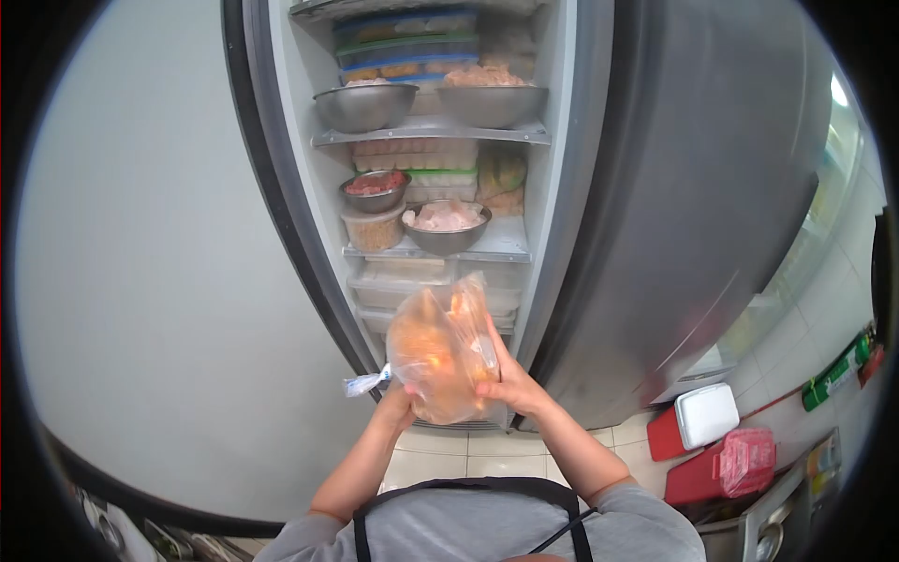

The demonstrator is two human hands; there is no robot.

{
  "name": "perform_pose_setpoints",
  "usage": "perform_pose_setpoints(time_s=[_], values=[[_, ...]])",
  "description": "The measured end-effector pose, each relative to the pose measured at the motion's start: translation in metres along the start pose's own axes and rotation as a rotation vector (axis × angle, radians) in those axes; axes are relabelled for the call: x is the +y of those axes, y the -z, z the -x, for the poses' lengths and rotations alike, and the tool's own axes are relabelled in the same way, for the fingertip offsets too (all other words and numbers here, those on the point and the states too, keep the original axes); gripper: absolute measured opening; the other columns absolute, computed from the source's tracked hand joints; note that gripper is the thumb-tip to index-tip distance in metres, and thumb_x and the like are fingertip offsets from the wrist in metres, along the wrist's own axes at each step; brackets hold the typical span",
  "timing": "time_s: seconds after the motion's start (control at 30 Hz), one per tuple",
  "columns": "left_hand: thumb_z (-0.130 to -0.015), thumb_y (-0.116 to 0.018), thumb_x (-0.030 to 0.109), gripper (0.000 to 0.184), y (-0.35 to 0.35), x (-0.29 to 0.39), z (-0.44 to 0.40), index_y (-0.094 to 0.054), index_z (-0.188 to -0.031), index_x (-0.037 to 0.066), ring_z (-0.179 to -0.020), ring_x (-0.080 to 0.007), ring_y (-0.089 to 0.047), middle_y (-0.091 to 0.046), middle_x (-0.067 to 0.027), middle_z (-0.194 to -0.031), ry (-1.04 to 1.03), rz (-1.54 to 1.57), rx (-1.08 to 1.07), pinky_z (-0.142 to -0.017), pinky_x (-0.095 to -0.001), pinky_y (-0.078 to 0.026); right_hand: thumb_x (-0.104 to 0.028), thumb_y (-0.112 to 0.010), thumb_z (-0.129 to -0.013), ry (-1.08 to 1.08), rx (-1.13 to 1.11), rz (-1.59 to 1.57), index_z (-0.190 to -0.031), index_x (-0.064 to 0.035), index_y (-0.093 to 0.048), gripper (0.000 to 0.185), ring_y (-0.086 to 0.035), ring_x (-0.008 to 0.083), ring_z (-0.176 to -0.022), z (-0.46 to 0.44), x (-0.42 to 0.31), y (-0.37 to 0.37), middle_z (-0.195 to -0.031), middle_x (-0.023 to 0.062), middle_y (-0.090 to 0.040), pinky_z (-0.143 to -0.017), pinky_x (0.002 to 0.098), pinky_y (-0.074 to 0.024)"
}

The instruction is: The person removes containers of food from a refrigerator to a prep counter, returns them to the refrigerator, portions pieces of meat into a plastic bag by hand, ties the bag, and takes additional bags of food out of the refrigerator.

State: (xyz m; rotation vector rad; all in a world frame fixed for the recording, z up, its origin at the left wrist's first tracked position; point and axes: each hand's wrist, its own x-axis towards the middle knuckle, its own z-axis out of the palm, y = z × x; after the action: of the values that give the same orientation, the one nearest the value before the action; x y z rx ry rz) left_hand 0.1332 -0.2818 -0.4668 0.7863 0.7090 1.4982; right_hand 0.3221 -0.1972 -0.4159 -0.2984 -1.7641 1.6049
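Note:
Clear plastic bags with orange-coloured food point(426, 361) are between my hands, in front of the open fridge; what the food is I cannot make out. My left hand point(405, 405) grips the bags from below left, its fingers mostly hidden behind them. A twisted, knotted plastic end point(367, 381) sticks out beside it. My right hand point(510, 379) is closed round the right side, thumb in front, on what looks like a second, narrower bag point(476, 323). Behind them, a metal bowl of pale raw meat point(446, 221) stands on a shelf.
The fridge shelf point(431, 129) above bears two metal bowls, one heaped with pinkish meat point(492, 94). A small bowl of red meat point(375, 187) sits on a round tub point(375, 229). Fridge doors flank me. Red coolers point(707, 417) and a green cylinder point(838, 370) are at right.

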Motion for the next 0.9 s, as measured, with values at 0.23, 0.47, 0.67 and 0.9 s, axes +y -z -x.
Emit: perform_pose_setpoints(time_s=[0.23, 0.47, 0.67, 0.9], values=[[-0.056, -0.083, 0.044, 0.101, -0.003, 0.041, -0.018, -0.033, -0.131, -0.001, -0.115, -0.0214, -0.048, -0.049, -0.0099, -0.123, 0.003, -0.072, -0.061, -0.096, -0.034, -0.039, -0.017, -0.077, -0.067, 0.083, 0.29, -0.207, -0.143, -0.0019, -0.004, 0.106, -0.025, 0.0252, -0.132, -0.027, 0.007, -0.028, -0.142, 0.0154, -0.024, -0.107, 0.0358, -0.0213], [-0.06, -0.08, 0.037, 0.088, 0.012, 0.037, -0.04, -0.036, -0.128, 0.002, -0.109, -0.021, -0.051, -0.05, -0.0089, -0.117, -0.229, -0.017, 0.005, -0.091, -0.0339, -0.045, -0.023, -0.078, -0.068, 0.247, 0.269, 0.102, -0.141, 0.0032, -0.009, 0.104, -0.029, 0.0259, -0.129, -0.054, -0.011, -0.039, -0.139, 0.0189, -0.028, -0.106, 0.0363, -0.0236], [-0.08, -0.061, 0.042, 0.065, 0.009, 0.063, -0.042, -0.038, -0.129, 0.005, -0.11, -0.0238, -0.051, -0.05, -0.0102, -0.121, -0.44, 0.19, 0.05, -0.094, -0.039, -0.045, -0.037, -0.072, -0.076, 0.106, -0.075, 0.159, -0.138, -0.0022, -0.028, 0.084, -0.035, 0.0262, -0.128, -0.109, -0.085, 0.02, -0.143, 0.0148, -0.028, -0.106, 0.0399, -0.027], [-0.09, -0.047, 0.036, 0.051, 0.032, 0.089, 0.004, -0.035, -0.133, 0.01, -0.114, -0.0283, -0.047, -0.046, -0.013, -0.126, -0.712, 0.276, 0.153, -0.096, -0.0436, -0.041, -0.041, -0.071, -0.071, 0.578, 0.683, 0.958, -0.129, -0.0006, -0.037, 0.078, -0.051, 0.0403, -0.105, -0.254, -0.137, 0.13, -0.115, 0.0286, -0.049, -0.087, 0.0423, -0.0428]])
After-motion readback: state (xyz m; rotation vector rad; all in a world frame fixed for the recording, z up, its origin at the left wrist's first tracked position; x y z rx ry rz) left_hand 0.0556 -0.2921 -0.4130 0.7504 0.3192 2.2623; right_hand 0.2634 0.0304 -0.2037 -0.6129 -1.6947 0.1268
